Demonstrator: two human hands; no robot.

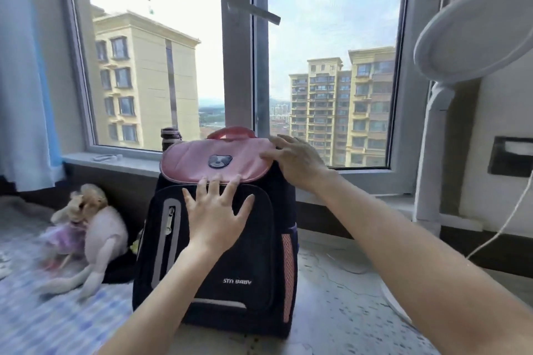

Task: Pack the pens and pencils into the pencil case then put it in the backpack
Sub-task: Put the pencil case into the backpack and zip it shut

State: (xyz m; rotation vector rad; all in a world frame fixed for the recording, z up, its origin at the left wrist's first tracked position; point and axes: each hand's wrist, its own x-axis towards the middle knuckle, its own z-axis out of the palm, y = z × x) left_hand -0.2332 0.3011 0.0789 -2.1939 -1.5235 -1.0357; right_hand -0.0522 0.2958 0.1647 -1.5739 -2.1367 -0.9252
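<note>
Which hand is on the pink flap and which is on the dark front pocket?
The right hand rests on the pink flap's right end. The left hand lies spread flat on the backpack's dark front pocket, fingertips just reaching the flap's lower edge.

A single head-worn view looks forward, slightly down. It sits close to the backpack (219, 242). The window (326, 72) lies straight ahead.

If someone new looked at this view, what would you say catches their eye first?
Most likely the dark backpack standing upright in the centre, its pink top flap bearing a small bear badge. Both hands rest on it: the left hand spread flat on the front pocket, the right hand on the flap's right edge. Behind it, a large window shows tall apartment blocks, and a doll lies to the left.
</note>
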